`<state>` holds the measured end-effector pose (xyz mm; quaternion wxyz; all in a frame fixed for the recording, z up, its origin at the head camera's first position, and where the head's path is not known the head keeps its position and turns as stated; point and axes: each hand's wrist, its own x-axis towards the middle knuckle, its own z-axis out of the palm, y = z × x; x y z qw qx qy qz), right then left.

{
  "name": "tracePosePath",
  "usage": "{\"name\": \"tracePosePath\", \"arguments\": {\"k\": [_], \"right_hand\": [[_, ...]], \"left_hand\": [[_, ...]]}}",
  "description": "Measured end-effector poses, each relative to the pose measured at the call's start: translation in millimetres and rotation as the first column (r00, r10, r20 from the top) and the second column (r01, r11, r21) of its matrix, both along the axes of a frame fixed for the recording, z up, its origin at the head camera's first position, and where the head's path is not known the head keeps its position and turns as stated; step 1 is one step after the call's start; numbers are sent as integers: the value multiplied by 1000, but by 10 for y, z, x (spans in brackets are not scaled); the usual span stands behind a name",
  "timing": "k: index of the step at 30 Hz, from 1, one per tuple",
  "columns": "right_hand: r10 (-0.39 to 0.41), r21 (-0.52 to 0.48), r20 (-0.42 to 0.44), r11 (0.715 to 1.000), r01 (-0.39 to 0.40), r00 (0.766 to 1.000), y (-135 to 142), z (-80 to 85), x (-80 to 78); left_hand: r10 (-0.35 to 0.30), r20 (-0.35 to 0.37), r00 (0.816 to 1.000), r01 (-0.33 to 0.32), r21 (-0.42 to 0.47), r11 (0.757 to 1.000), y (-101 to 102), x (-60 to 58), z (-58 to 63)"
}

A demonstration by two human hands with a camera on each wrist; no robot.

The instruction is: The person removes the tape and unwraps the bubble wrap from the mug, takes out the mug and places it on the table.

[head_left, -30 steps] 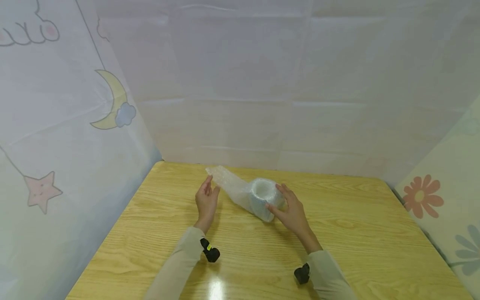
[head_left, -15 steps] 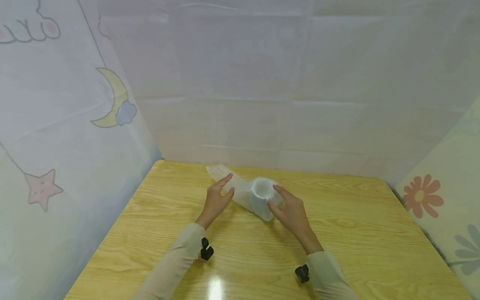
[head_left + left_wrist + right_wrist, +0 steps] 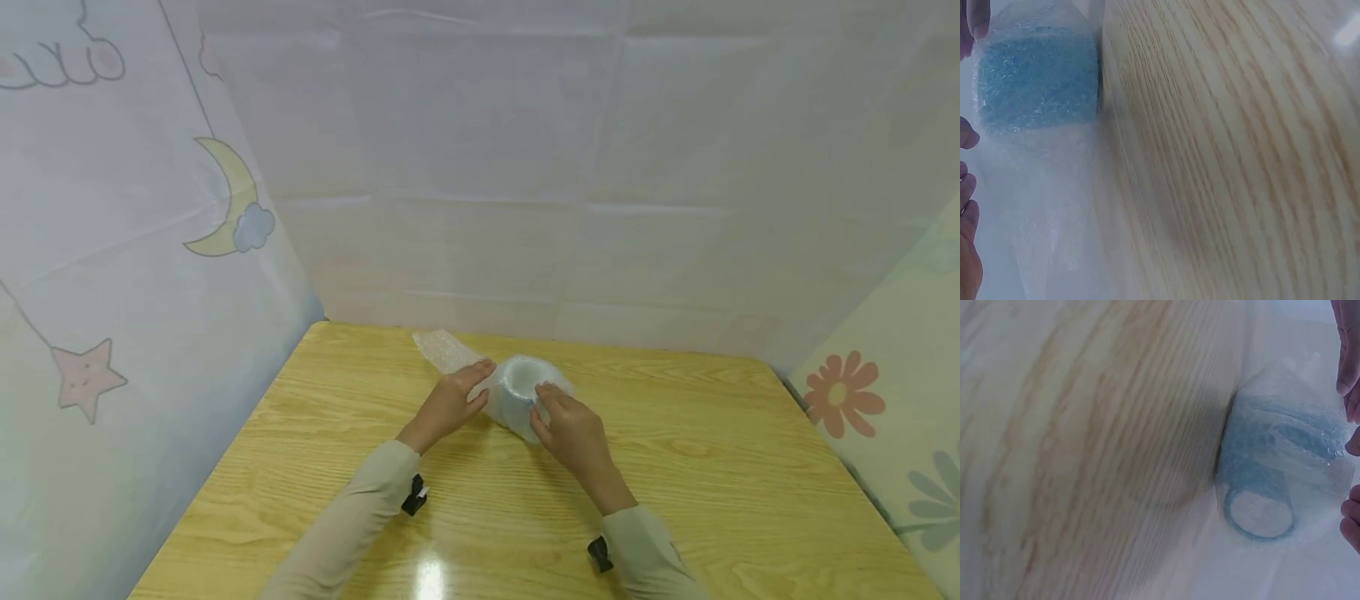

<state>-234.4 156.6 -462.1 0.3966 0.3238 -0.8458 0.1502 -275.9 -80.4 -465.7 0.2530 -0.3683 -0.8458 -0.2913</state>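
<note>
Cup [image 3: 515, 409]: standing wrapped, five o'clock from head-view centre.
Wrap [image 3: 441, 348]: trailing toward ten o'clock; light pressing may be inviting unwinding.
Left hand [image 3: 450, 400]: lying over wrap, thumb spread.
Right hand [image 3: 576, 432]: covering cup's four-o'clock side; pinching, cannot tell.

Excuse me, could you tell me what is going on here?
A person is handling bubble wrap that goes around a blue object, perhaps a cup, on a wooden table. The right hand is at the bundle's right side, seemingly pinching the wrap; the left hand is at the loose strip, which trails off to the left and away from the person.
</note>
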Motion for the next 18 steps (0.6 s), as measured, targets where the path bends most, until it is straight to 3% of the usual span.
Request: {"name": "tracePosePath", "arguments": {"k": [10,18], "right_hand": [[-12,1,-20,1000,12,1000,-13,-28,-3],[-2,6,-61,1000,2,998,-27,-78,-44]], "left_hand": [[-8,-32,999,7,-35,999,56,-11,-28],[22,-63,998,-24,-26,999,86,-27,-57]]}}
